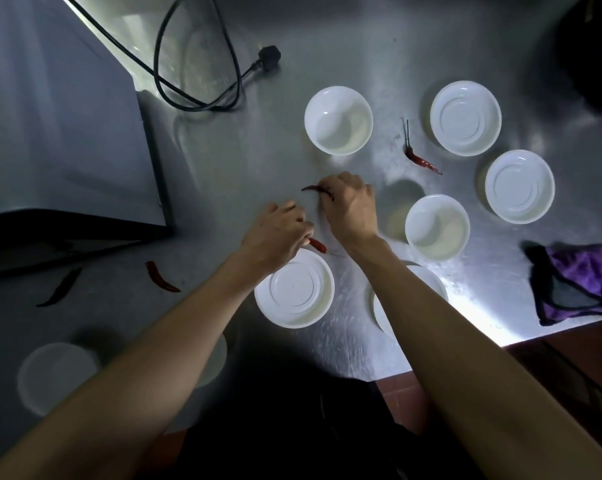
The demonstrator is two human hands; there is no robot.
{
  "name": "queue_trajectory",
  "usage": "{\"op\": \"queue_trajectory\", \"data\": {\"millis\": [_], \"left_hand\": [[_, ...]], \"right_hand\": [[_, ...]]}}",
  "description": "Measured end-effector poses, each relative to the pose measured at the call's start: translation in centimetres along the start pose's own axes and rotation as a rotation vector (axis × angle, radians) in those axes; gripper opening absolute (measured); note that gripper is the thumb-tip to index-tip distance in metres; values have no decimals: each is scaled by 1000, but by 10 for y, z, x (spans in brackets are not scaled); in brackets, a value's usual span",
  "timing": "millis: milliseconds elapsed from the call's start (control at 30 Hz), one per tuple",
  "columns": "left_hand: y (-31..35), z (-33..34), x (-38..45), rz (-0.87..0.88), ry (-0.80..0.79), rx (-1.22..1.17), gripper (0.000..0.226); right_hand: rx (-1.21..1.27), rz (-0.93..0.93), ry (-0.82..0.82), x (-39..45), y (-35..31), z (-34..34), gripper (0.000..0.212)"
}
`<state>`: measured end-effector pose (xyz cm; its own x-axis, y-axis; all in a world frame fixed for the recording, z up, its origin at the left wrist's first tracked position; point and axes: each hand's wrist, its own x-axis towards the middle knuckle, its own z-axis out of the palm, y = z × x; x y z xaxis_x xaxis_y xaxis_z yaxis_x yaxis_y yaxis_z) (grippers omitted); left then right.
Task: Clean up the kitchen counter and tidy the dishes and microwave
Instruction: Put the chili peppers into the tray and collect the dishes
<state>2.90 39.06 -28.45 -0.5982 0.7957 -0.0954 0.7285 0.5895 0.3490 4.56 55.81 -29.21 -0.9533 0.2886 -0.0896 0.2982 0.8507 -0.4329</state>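
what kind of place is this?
Likely a kitchen, perhaps a commercial one: a stainless steel counter with scattered white bowls, loose dried red chilies, and what looks like a microwave at the left.

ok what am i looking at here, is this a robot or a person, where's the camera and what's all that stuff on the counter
This is a person, not a robot. There is one picture, taken by a wide-angle camera worn on the head, looking down along both bare arms at a steel counter.

The left hand pinches a red chili just above a white dish. The right hand grips another chili, whose tip pokes out on the left.

Lying loose are more dried chilies: one between the far dishes and two near the microwave on the left. White dishes are scattered about, for example one at the far middle. A black power cord and plug lie behind the microwave, and a purple cloth sits at the right edge.
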Motion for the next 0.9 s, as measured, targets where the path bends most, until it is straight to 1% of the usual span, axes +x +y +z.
{"op": "queue_trajectory", "data": {"millis": [133, 267, 433, 533, 700, 800, 900], "left_hand": [[-4, 0, -2, -80, 36, 28, 15], [-5, -3, -1, -173, 62, 28, 15], [9, 5, 4, -115, 57, 51, 13], [16, 9, 6, -110, 59, 76, 13], [23, 10, 3, -155, 70, 60, 11], [26, 4, -4, -210, 66, 35, 8], [29, -5, -14, -264, 88, 14, 5]], "right_hand": [[17, 24, 9, -5, 5, -4, 21], [9, 54, 10, -12, 13, -7, 16], [5, 49, -2, -15, 17, -10, 14], [24, 60, 3, -17, 19, -12, 16], [45, 46, 66, -27, 28, -18, 15], [66, 45, 66, -33, 33, -23, 13], [115, 1, 75, -38, 34, -30, 12]]}}
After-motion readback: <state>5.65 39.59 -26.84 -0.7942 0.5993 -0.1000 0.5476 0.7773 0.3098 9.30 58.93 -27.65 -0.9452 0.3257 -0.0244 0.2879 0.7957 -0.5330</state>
